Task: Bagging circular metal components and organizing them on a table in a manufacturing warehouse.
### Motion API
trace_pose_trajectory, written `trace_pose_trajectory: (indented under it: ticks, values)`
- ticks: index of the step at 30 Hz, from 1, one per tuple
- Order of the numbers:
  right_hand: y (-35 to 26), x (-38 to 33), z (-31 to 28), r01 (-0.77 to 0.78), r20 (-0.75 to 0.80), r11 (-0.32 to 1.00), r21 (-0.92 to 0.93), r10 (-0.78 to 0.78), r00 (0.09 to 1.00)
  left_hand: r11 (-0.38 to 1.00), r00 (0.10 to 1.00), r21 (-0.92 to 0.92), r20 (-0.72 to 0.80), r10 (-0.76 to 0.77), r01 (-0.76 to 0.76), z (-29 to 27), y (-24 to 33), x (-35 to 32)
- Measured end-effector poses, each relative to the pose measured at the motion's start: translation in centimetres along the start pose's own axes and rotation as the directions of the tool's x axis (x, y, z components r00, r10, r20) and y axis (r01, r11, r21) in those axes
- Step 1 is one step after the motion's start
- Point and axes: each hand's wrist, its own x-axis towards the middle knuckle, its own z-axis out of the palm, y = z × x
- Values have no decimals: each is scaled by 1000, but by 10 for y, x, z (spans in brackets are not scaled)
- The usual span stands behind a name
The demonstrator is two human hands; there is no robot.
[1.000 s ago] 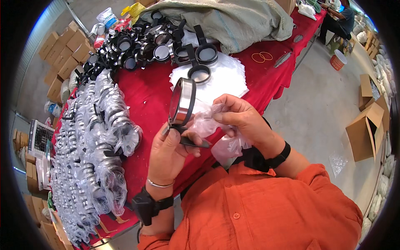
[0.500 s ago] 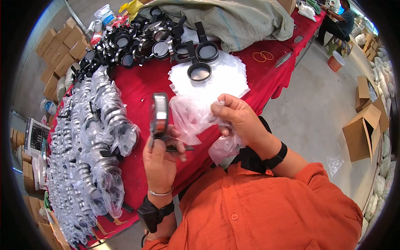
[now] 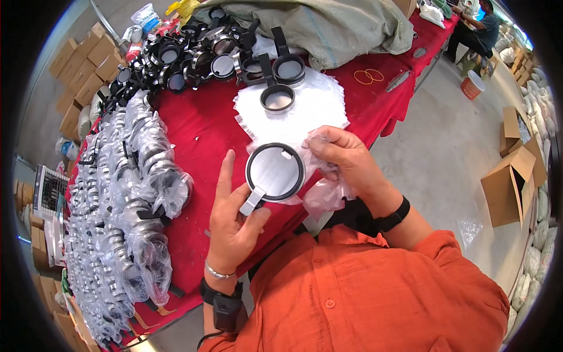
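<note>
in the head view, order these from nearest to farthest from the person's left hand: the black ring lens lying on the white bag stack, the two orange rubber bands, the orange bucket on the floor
From the left hand:
1. Black ring lens on the white bag stack, just beyond the hands on the red table.
2. Two orange rubber bands, farther back toward the table's right end.
3. Orange bucket, on the floor past the table's right end, farthest.

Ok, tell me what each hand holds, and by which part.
Left hand holds the round black-rimmed lens by its short handle tab. Right hand pinches the clear plastic bag by its upper edge.
</note>
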Motion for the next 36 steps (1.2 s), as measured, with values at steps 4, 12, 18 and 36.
trace_pose_trajectory:
  ticks: [4, 12, 18, 36]
  values:
    - [-7, -2, -2, -14, 102, 998, -67, 21, 995, 975, 974, 164, 196, 116, -149, -16, 3, 9]
    - [-17, 2, -1, 29, 367, 978, -207, 50, 929, 982, 896, 157, 443, 21, -101, -18, 7, 33]
    - [-15, -8, 7, 127, 282, 907, -401, -9, 959, 965, 993, 245, 84, 78, -97, 4, -3, 23]
    - [-3, -27, 29, 387, 154, 488, -783, -450, 880, 894, 892, -399, -303, -336, 201, 18, -1, 4]
